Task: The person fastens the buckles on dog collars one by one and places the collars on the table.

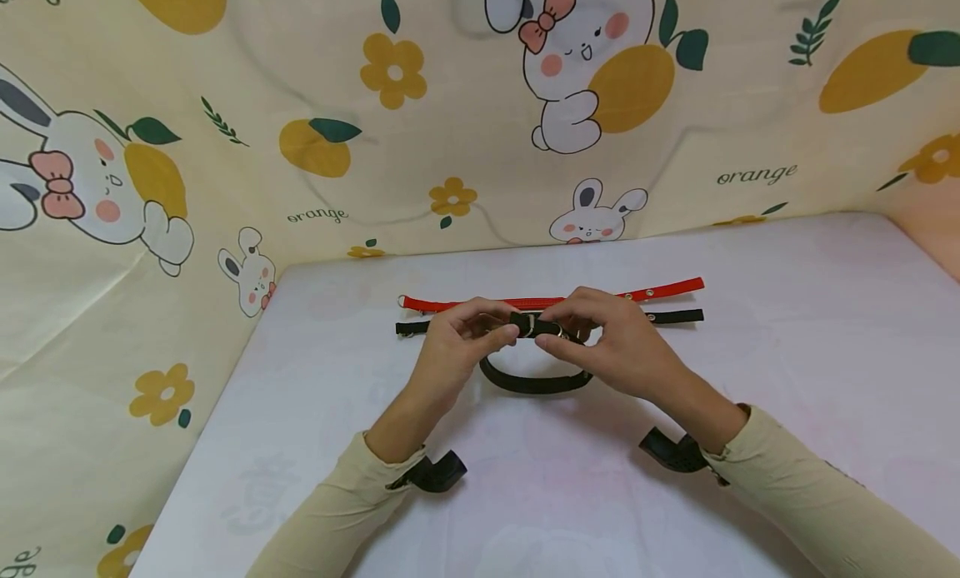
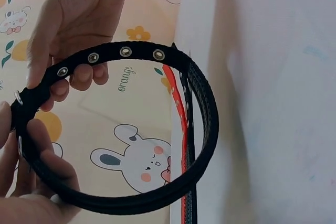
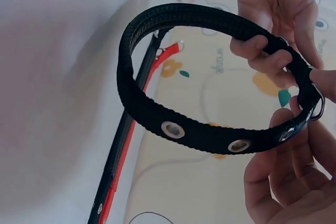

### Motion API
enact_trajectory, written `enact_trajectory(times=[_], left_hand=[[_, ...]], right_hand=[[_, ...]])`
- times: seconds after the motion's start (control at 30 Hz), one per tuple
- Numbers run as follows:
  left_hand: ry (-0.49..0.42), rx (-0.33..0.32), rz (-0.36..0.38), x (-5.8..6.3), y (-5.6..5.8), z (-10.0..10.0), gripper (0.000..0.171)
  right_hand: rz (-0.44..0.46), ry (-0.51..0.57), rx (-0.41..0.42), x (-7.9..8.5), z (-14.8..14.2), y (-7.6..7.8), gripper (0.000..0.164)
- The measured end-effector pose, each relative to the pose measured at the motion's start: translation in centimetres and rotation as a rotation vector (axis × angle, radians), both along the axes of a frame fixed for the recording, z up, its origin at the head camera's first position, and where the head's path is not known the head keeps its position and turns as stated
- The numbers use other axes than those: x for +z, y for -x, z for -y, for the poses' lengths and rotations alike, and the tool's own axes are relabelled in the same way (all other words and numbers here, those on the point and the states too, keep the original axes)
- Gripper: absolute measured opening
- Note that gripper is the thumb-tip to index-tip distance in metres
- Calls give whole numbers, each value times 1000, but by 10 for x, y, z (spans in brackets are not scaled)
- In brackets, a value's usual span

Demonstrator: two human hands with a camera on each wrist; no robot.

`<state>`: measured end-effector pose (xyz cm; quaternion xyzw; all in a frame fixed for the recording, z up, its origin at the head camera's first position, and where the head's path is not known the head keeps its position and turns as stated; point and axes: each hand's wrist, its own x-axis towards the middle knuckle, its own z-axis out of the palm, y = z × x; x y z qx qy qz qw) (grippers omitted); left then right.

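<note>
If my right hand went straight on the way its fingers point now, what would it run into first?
Past the looped black strap it holds, your right hand would likely meet your left hand first: it points leftward that way in the head view, though depth is unclear.

I hold a black woven-fabric collar (image 2: 209,124) off the white cloth-covered table (image 1: 540,478), bent into a rounded loop whose ends meet between my hands. My left hand (image 1: 453,345) pinches it near a small silver metal buckle (image 1: 529,324); my right hand (image 1: 622,336) grips the part set with round silver eyelets (image 2: 125,51). The loop's far curve is thicker, and its lower arc hangs towards the table's near edge. Beyond it, roughly along the table's far edge, a flat red fabric strap (image 1: 678,289) and a flat black fabric strap (image 1: 686,316) lie close together, the red one nearer that edge.
</note>
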<state>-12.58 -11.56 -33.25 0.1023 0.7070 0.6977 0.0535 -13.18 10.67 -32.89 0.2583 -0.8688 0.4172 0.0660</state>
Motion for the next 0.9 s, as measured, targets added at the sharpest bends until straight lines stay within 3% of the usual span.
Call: enact_trajectory(times=[0.2, 0.6, 0.73, 0.9], left_hand=[[-84, 3, 27, 1, 1, 1, 25], [-107, 13, 63, 5, 3, 4, 24], [-43, -17, 37, 4, 3, 4, 25], [87, -32, -58, 0, 3, 2, 24]], right_hand=[[-4, 5, -7, 1, -2, 1, 20], [-56, 0, -14, 1, -6, 4, 18], [-55, 0, -13, 1, -6, 3, 19], [-70, -7, 7, 2, -5, 1, 19]])
